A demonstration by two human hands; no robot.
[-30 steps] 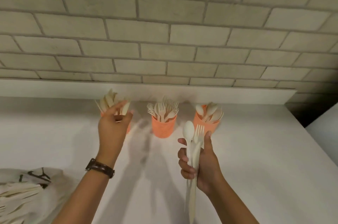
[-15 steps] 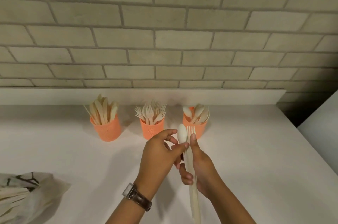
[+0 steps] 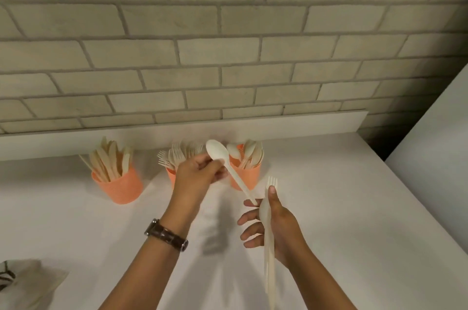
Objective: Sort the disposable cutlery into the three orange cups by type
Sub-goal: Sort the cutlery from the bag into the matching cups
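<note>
- The left hand (image 3: 200,175) pinches the spoon (image 3: 234,174) near its round end, with its fingers curled on it.
- The spoon is up in the air and tilted. Its thin end is down by the right hand's fingers.
- The spoon looks very light, thin and a bit bendy. It can slip, so a pinch at the neck seems best.
- The right hand (image 3: 278,223) holds a bunch (image 3: 269,254) of long pieces, with a fork (image 3: 272,183) sticking up. Its thumb presses on them.
- Just past the left hand, to its right, is the spoon cup (image 3: 249,175). That hand half hides the fork cup (image 3: 170,176). The knife cup (image 3: 117,188) is further to its left.
- Half a second ago the spoon stood in the bunch. Now it is pulled out.
</note>
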